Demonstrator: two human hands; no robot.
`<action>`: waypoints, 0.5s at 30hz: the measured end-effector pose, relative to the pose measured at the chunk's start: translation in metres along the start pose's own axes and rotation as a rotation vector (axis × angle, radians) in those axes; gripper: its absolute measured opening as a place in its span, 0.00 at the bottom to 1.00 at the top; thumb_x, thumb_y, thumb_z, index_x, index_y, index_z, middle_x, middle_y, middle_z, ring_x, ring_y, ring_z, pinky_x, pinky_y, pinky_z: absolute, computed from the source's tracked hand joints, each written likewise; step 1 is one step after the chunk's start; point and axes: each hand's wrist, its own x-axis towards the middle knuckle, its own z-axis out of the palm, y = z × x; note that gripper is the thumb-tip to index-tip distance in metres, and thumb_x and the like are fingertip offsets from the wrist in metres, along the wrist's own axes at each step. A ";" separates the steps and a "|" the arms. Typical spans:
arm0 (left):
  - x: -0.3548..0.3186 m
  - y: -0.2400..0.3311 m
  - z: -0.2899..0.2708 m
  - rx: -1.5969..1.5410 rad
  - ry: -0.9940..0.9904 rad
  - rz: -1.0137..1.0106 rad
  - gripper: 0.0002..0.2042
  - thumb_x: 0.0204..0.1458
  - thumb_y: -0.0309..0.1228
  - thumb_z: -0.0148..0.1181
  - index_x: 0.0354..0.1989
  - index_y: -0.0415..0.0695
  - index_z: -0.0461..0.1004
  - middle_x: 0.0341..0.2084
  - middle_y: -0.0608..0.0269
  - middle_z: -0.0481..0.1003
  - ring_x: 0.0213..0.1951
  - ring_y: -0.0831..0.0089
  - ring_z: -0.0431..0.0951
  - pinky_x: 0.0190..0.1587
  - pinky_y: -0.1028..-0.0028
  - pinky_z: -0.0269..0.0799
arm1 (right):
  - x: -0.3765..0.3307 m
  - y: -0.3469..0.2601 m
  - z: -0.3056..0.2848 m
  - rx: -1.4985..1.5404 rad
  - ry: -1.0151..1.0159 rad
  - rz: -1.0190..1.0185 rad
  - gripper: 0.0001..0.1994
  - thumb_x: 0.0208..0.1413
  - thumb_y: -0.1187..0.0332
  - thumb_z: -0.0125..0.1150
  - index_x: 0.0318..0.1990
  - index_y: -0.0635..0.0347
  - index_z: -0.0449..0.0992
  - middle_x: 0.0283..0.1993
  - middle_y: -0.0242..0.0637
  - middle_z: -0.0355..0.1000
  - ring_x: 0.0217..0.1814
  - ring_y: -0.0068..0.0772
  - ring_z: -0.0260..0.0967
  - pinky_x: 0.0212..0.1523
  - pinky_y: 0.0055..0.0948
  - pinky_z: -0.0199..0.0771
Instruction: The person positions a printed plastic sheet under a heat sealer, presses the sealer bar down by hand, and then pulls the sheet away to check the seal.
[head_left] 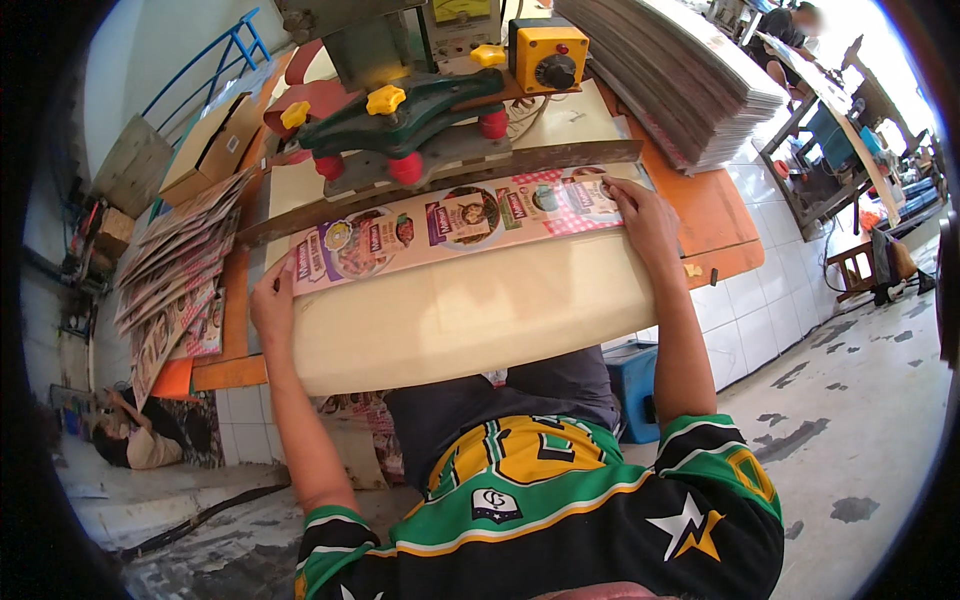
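Note:
A long printed card strip (430,228) with food pictures lies across the cream padded work surface (480,310). Its far edge runs along a metal bar (440,185) of the press. My left hand (273,310) pinches the strip's left end between thumb and fingers. At the strip's right end my right hand (645,220) grips the corner, fingers bent over it. Above and behind the bar stands the press head (400,125), dark green with yellow knobs and red feet. It is apart from the strip.
A tall stack of flat sheets (690,80) stands at the back right, beside a yellow control box (547,57) with a black dial. Printed strips (180,260) pile up on the left near a cardboard box (208,150). One person sits at lower left, another works at far right.

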 end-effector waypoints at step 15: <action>-0.037 0.006 -0.009 -0.106 0.000 0.010 0.15 0.67 0.33 0.57 0.57 0.45 0.81 0.43 0.49 0.80 0.43 0.63 0.79 0.50 0.70 0.72 | -0.016 -0.004 -0.010 0.107 -0.016 -0.032 0.14 0.66 0.61 0.57 0.54 0.52 0.83 0.46 0.47 0.81 0.47 0.53 0.79 0.50 0.45 0.75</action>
